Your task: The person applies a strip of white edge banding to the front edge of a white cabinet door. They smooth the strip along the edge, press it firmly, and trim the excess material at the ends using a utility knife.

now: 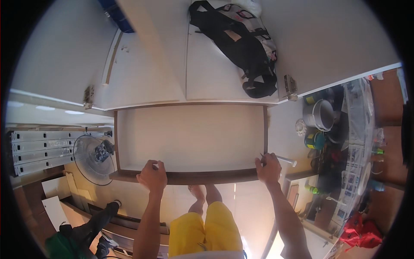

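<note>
An open wooden drawer (189,138) with a brown rim and pale, bare interior juts out below the white cabinet (151,69). My left hand (152,175) grips its front edge left of the middle, fingers curled over the rim. My right hand (268,169) is closed at the front right corner; a small thin item shows at its fingertips, too small to name. A pale rod (286,160) lies just beyond that hand. Open cabinet doors with metal hinges (290,86) flank the drawer. A black bag (233,47) lies on the cabinet's shelf.
A standing fan (92,166) and metal ladder (39,151) are at left, with boards (54,211) below. A person in dark trousers (97,220) is at lower left. A white bucket (315,116), pots and a red bag (360,231) are at right. My legs are below the drawer.
</note>
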Action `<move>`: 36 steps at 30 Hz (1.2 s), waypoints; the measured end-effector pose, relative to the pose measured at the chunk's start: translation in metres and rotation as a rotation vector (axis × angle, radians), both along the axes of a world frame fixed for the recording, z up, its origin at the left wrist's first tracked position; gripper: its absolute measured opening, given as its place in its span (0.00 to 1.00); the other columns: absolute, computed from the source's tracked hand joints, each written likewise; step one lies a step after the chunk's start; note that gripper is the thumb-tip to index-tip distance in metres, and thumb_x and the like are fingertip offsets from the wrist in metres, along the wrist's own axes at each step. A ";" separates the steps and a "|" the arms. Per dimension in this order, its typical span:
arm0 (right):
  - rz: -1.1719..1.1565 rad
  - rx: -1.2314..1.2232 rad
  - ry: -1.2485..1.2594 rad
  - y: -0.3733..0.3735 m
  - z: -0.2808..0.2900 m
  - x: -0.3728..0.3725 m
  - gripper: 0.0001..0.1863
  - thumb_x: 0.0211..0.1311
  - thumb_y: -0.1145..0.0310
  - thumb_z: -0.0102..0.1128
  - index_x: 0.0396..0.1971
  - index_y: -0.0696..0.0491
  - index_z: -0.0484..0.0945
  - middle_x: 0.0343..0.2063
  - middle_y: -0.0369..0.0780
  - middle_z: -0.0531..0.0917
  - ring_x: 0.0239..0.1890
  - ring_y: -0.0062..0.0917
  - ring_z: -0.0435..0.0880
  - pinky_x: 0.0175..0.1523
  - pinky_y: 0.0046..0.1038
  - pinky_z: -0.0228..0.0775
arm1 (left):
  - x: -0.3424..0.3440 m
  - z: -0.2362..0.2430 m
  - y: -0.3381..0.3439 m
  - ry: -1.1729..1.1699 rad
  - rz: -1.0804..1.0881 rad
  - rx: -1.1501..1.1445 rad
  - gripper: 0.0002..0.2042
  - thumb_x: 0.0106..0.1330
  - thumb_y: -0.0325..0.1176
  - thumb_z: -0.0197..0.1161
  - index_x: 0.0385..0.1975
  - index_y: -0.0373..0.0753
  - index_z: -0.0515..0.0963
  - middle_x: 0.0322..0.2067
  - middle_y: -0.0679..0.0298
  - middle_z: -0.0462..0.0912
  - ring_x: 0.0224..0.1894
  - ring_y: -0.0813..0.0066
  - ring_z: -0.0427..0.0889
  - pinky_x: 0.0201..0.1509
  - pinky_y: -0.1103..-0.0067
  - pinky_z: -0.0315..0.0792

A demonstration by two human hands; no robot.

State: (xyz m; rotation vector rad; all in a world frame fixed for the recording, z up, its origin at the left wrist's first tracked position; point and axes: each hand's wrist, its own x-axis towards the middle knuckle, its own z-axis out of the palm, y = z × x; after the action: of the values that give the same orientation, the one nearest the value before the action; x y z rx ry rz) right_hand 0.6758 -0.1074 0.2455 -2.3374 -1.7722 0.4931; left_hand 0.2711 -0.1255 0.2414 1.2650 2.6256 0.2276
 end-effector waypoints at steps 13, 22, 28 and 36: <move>0.003 -0.014 -0.020 0.004 -0.001 -0.001 0.13 0.60 0.58 0.64 0.25 0.52 0.77 0.30 0.43 0.80 0.36 0.44 0.81 0.43 0.46 0.73 | -0.006 -0.003 -0.001 0.006 -0.019 0.068 0.10 0.63 0.42 0.60 0.28 0.45 0.84 0.20 0.70 0.85 0.27 0.66 0.84 0.46 0.68 0.66; -0.026 -0.056 0.013 0.007 0.002 -0.001 0.12 0.59 0.59 0.61 0.26 0.53 0.77 0.32 0.43 0.81 0.37 0.44 0.83 0.45 0.46 0.75 | -0.006 -0.002 -0.001 0.018 -0.055 0.056 0.08 0.64 0.39 0.60 0.29 0.45 0.83 0.25 0.67 0.85 0.31 0.64 0.83 0.46 0.67 0.65; -0.038 -0.075 0.029 0.009 0.012 -0.002 0.13 0.59 0.57 0.63 0.28 0.52 0.79 0.34 0.44 0.82 0.39 0.45 0.83 0.48 0.45 0.75 | 0.001 0.008 0.031 0.041 -0.574 0.419 0.03 0.63 0.29 0.64 0.35 0.43 0.81 0.39 0.64 0.78 0.48 0.62 0.76 0.49 0.63 0.67; -0.047 -0.091 0.042 0.008 0.010 -0.003 0.13 0.59 0.58 0.60 0.27 0.54 0.77 0.33 0.42 0.83 0.37 0.43 0.84 0.45 0.45 0.75 | 0.041 0.032 0.168 0.052 -0.675 0.841 0.14 0.57 0.29 0.74 0.39 0.36 0.77 0.40 0.56 0.79 0.45 0.53 0.77 0.49 0.60 0.69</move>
State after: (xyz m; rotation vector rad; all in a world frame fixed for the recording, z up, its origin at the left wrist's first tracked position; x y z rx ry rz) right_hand 0.6729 -0.0998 0.2550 -2.4046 -1.7061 0.6232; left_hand 0.3122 0.0429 0.2736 2.3170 1.9805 1.2493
